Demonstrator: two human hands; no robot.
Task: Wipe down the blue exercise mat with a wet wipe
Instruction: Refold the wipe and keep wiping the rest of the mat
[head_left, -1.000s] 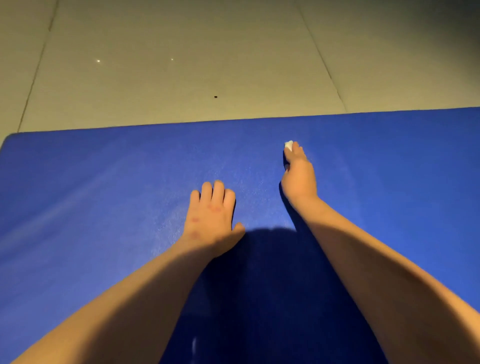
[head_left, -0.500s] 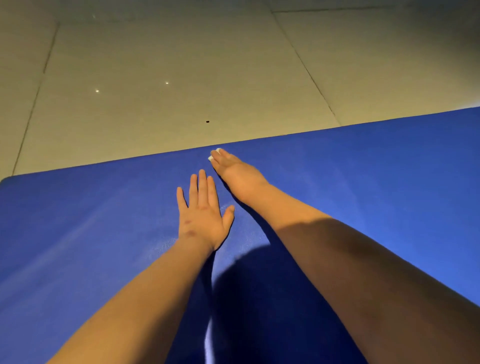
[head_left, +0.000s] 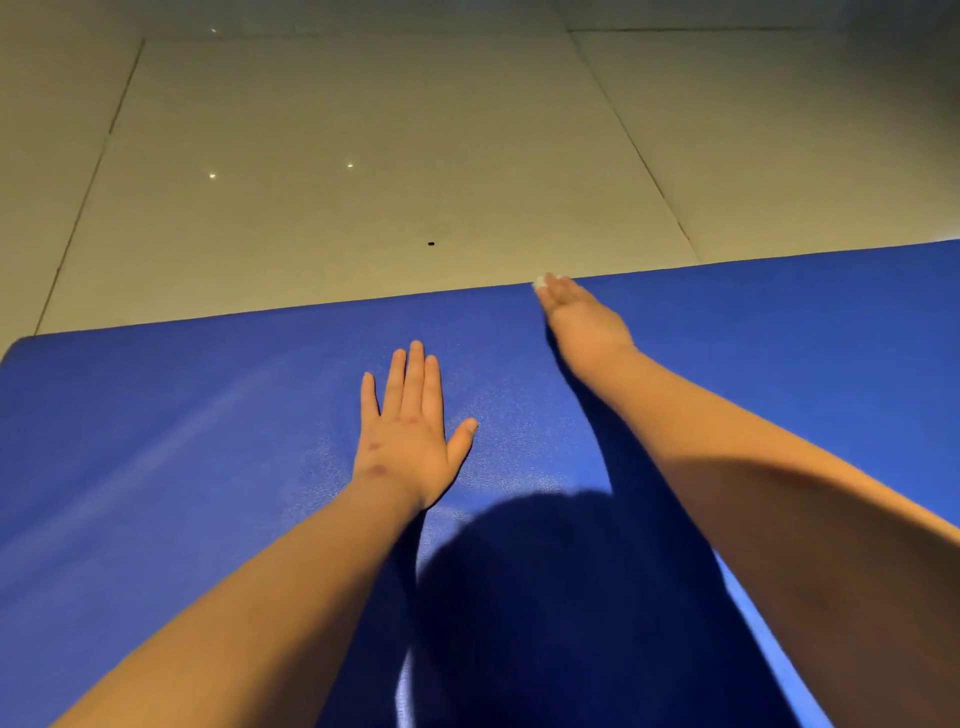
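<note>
One mat (head_left: 156, 441), two hands (head_left: 408, 441) (head_left: 582, 322), one wipe (head_left: 541, 281)

Head-worn camera looks forward and down, close over the mat (head_left: 156, 467).

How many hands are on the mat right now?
2. The left hand lies flat on the mat, near its middle; the right hand presses the wet wipe at the far edge.

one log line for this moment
step: wipe mat | right hand: presses wipe at far edge | left hand: flat on mat
</note>
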